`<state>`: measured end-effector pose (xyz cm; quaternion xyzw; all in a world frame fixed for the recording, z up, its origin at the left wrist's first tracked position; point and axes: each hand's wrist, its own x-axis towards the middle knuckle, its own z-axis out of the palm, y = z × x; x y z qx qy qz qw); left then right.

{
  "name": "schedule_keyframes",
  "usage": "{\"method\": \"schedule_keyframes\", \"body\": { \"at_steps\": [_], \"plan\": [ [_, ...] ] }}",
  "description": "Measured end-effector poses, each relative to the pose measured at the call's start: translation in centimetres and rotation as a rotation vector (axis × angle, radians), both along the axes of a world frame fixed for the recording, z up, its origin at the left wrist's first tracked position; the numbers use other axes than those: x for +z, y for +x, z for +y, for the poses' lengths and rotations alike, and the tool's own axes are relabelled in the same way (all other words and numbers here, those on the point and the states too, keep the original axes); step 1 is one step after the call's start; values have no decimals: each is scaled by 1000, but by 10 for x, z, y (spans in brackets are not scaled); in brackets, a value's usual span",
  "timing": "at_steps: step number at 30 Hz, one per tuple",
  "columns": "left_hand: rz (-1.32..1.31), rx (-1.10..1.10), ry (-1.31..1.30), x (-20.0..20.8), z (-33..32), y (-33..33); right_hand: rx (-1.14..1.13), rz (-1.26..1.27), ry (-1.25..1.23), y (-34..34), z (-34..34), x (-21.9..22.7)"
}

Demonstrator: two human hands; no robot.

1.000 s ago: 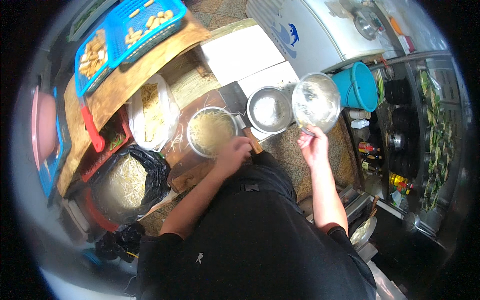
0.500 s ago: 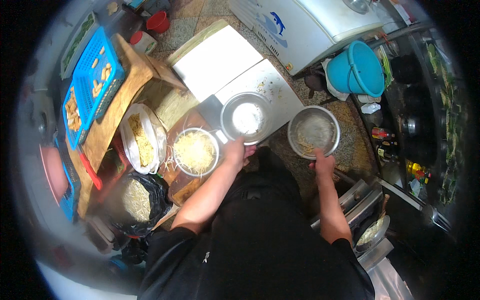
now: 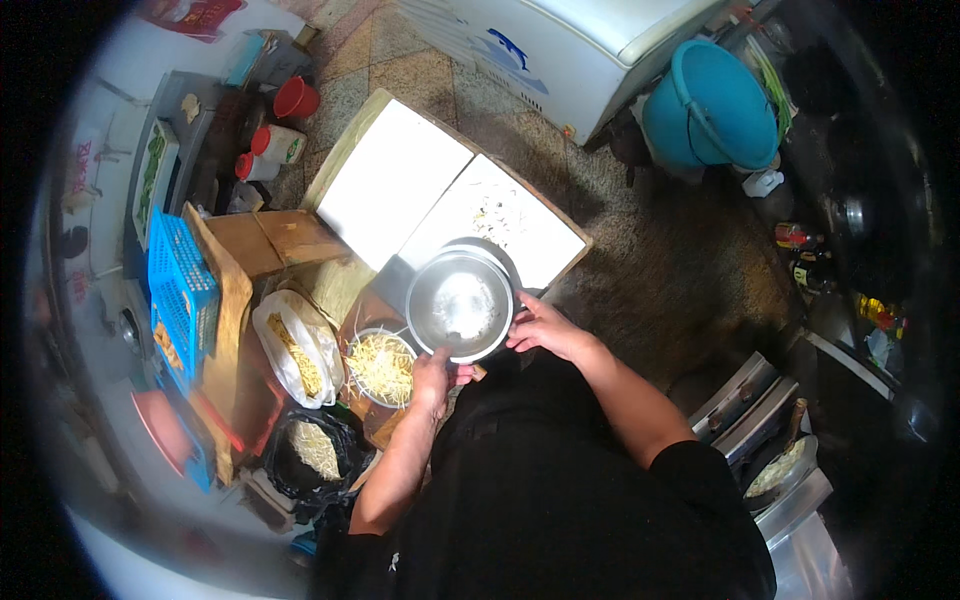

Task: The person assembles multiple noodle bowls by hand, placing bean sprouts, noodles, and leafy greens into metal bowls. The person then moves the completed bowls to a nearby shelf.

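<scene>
A shiny metal bowl (image 3: 452,325) is in front of me, its inside bright with glare. My left hand (image 3: 434,383) grips its near rim, thumb on top and fingers below. At the right side of the same bowl my right hand (image 3: 543,326) has its fingers against the rim. Behind this bowl a second grey metal rim (image 3: 485,247) shows; whether the two are nested I cannot tell. Just left of my left hand stands a bowl of pale yellow shreds (image 3: 382,367), with loose strands around it on a wooden board (image 3: 362,315).
A white board (image 3: 565,240) with scattered scraps lies ahead. To the left are a white bag of yellow strands (image 3: 325,350), a black bag of pale strands (image 3: 285,468) and a blue basket (image 3: 183,275). A teal bucket (image 3: 690,120) and white freezer (image 3: 560,60) stand far right.
My right hand has come left to the bowl near my left hand. The separate bowl it held, with strips inside, no longer shows at the right. My left hand has shifted left and nearer.
</scene>
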<state>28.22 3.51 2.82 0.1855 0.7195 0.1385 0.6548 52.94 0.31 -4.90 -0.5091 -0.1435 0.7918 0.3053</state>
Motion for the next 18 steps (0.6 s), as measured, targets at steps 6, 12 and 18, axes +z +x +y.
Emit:
{"method": "schedule_keyframes", "body": {
  "at_steps": [6, 12, 18],
  "plan": [
    [179, -138, 18, -8, 13, -2, 56, -99, 114, 61, 11, -16],
    [138, -69, 66, -21, 15, -8, -397, -304, 137, 143, 68, -36],
    [539, -347, 119, -31, 12, -10, -487, -369, 34, 179, 136, -95]
  ]
}}
